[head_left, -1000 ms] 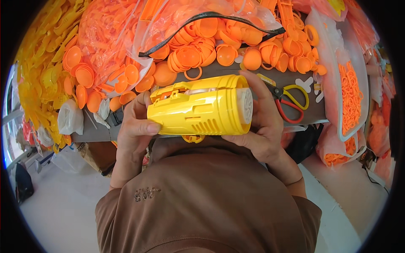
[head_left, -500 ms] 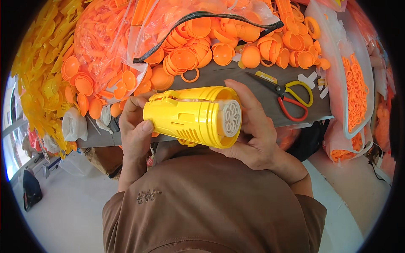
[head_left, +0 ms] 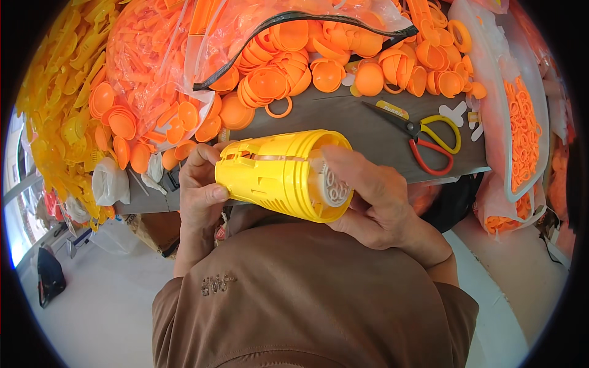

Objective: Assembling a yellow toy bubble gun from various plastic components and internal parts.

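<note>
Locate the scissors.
In the head view, the scissors lie right of centre on the grey tabletop, beyond the right hand, with a white cross-shaped piece by the yellow handle.

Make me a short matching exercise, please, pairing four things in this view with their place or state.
1. scissors
2. yellow cylindrical housing
3. white round insert
4. small orange loops

A. inside the housing's open end
B. in the translucent container at the right
C. gripped by the left hand
D. on the gray table, with one red and one yellow handle

Pairs: 1-D, 2-C, 3-A, 4-B
</note>
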### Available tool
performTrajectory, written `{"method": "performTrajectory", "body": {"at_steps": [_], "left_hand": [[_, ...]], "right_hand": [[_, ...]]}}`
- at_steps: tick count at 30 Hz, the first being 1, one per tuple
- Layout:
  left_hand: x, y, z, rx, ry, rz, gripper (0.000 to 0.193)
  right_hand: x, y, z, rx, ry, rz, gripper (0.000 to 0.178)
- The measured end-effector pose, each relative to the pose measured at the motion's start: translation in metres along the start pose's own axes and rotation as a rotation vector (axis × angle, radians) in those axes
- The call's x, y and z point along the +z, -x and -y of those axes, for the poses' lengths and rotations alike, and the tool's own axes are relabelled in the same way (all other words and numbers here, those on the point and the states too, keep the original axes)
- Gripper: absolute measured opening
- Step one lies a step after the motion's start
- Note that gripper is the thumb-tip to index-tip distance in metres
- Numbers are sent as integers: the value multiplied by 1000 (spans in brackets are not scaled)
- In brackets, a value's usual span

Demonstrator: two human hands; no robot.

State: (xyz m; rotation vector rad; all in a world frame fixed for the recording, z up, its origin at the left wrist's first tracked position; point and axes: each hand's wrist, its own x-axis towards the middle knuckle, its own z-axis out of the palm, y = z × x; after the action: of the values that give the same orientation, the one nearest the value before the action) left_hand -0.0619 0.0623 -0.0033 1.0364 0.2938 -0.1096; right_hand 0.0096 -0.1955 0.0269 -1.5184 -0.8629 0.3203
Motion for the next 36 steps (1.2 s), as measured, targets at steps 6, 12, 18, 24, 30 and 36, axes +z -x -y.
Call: {"method": "performTrajectory", "body": {"at_steps": [6,12,18,24,30,36], "left_hand": [[-3,1,4,-11,31,-8,48],[-5,3,0,-18,8,-39,48],[-8,0,1,-3,-29,39,45],[-7,3,3,-4,-59,31,44],[-6,5,4,-11,-61,26,43],[-6,7,2,-19,-52,35,42]], "right_hand": [[0,-6,-1,-12,33,-9,68],[-4,-10,6,89,37,57,89],[-4,-8,1,160,-103,73,86],[-9,-12,10,446,-164,141,73],[-5,-7,7,475,-172,129,69],[-5,-4,6,461,-180,118,72]]}}
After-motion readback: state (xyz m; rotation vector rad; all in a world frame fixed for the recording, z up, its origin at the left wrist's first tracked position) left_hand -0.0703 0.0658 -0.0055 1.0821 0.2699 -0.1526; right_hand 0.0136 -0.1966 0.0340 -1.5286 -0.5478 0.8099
